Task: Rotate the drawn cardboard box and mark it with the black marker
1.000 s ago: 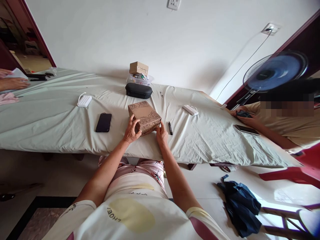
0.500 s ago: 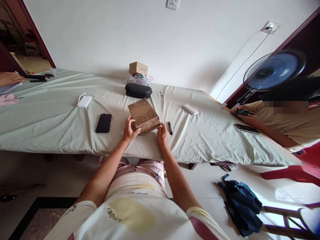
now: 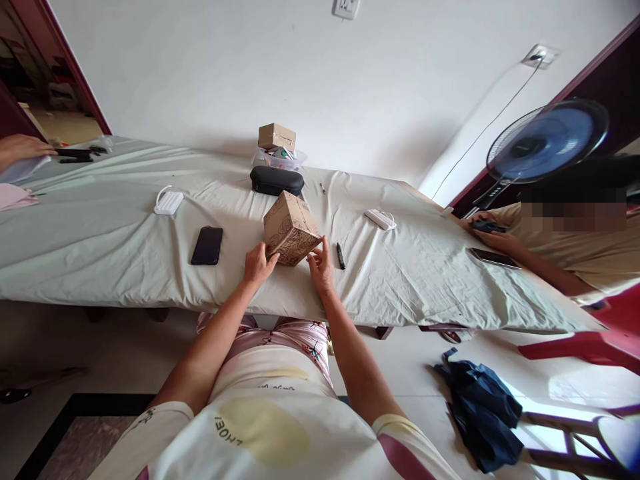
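Observation:
A brown cardboard box [image 3: 291,228] with dark swirling line drawings on its sides is tilted between my two hands over the cloth-covered table. My left hand [image 3: 259,265] grips its lower left edge, thumb toward the front. At the lower right corner, my right hand [image 3: 321,264] holds the box with its fingers, the index finger along the corner. Just right of that hand lies a black marker [image 3: 341,256]. A dark smartphone [image 3: 207,246] rests to the left of my left hand.
Behind the box sit a black zip case [image 3: 277,181] and a clear plastic basket [image 3: 295,162] with a small carton [image 3: 277,136]. White power banks [image 3: 169,202] [image 3: 381,219] lie on both sides. A person [image 3: 565,247] sits at right near a fan [image 3: 547,141]; another person's hand [image 3: 23,150] shows at far left.
The box has been turned and tipped in my hands, so a different face now points up. My right hand's fingers have shifted at the corner. The other person's hand at left moved slightly.

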`<state>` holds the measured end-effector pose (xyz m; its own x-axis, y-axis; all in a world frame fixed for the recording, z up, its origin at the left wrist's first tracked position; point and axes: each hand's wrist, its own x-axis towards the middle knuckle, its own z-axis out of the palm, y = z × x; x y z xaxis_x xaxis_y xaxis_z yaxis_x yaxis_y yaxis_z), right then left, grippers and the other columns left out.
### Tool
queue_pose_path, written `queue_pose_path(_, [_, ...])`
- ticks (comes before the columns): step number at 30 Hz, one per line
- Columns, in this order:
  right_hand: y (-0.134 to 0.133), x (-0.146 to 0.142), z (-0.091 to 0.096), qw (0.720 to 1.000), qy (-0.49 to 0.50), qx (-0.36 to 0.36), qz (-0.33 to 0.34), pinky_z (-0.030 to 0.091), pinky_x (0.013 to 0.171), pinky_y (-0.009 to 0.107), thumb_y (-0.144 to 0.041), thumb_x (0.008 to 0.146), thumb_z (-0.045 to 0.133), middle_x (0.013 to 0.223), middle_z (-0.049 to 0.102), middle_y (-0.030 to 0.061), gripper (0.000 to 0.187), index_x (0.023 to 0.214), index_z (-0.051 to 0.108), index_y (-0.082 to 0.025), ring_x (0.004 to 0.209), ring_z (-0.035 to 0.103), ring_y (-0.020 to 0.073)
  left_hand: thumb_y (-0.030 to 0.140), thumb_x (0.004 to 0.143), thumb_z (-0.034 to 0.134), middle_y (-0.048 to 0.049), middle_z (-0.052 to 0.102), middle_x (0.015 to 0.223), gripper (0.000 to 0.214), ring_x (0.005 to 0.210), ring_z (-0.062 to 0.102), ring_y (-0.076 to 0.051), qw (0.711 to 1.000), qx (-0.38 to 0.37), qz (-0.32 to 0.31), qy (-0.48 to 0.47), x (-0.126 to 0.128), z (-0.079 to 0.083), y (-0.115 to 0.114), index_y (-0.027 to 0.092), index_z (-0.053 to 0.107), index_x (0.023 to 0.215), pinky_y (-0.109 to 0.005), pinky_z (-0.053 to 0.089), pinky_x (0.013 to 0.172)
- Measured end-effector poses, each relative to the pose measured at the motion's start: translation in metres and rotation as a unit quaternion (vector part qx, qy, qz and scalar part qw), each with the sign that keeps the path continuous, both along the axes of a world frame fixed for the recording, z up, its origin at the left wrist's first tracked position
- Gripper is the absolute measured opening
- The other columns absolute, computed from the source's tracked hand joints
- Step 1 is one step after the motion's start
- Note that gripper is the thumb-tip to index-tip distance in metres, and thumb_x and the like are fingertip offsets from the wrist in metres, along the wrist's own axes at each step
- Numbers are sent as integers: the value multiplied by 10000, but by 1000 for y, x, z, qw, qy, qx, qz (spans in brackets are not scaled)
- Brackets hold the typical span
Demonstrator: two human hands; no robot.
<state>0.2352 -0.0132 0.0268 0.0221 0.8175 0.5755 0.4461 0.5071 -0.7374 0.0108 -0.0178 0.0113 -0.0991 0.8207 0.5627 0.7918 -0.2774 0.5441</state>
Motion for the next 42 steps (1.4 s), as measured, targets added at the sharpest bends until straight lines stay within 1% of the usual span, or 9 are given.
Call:
queue_pose_path(5, [1,-1,-2,1000,10,-9,13,586,656,289,-387,935,559,1228,754,105,799,1654,252,-225,743,668,160,464,976,598,-149,741,1065,312,1061,706,-316,999,-20,9,39,0,2,-1,177,606,1097,-425,508,966])
queue_pose_path(11, [11,0,-14,998,-12,-34,42,587,645,303,-419,926,575,1226,739,97,529,1423,583,-237,764,672,176,389,965,640,-135,752,1086,211,1067,690,-299,995,-61,-11,82,2,7,-5,193,664,1041,-409,462,981])
queue_pose_path(14, [16,4,-20,999,-29,-14,13,614,796,382,-390,908,603,1190,738,97,520,1405,591,-237,907,689,221,352,951,662,-115,752,1098,143,1096,675,-289,993,-59,-49,85,0,9,-6,214,690,975,-401,454,984])
queue_pose_path(18, [17,6,-24,998,-52,24,-5,561,1021,484,-314,881,629,1230,710,110,587,1457,553,-236,1125,663,268,283,947,644,-103,754,1079,92,1089,676,-271,992,-58,-86,78,-1,9,-4,220,706,924,-380,460,986])
queue_pose_path(22, [13,4,-19,994,-78,61,34,584,979,442,-255,908,592,1264,665,111,604,1507,511,-260,1120,663,246,254,953,613,-104,761,1021,111,1007,692,-260,993,-81,-77,46,-4,7,1,208,710,925,-349,480,924])
queue_pose_path(28, [4,-2,-8,983,-118,141,24,559,1027,467,-290,969,582,1282,651,125,485,1453,562,-260,1170,643,261,282,955,605,-114,762,914,164,914,704,-278,992,-114,-45,-37,-8,3,8,198,702,854,-338,484,826])
queue_pose_path(33, [-3,-3,0,973,-124,194,6,551,1028,450,-388,1010,581,1208,671,126,351,1321,633,-232,1151,650,257,285,948,598,-78,735,819,180,835,689,-262,987,-101,-78,-101,-9,3,7,204,678,809,-320,468,773])
queue_pose_path(38, [-5,-1,3,966,-140,216,4,547,1018,460,-493,965,657,1197,668,131,425,1288,641,-217,1137,647,275,265,919,576,-38,680,736,198,759,640,-226,975,-85,-106,-177,-9,7,4,208,631,737,-304,453,742])
queue_pose_path(42, [-4,-1,2,965,-165,204,-21,525,1042,472,-488,960,662,1222,665,124,412,1291,661,-241,1156,638,277,285,895,554,-17,648,725,185,731,592,-198,959,-76,-141,-235,-11,8,2,209,601,732,-294,447,725])
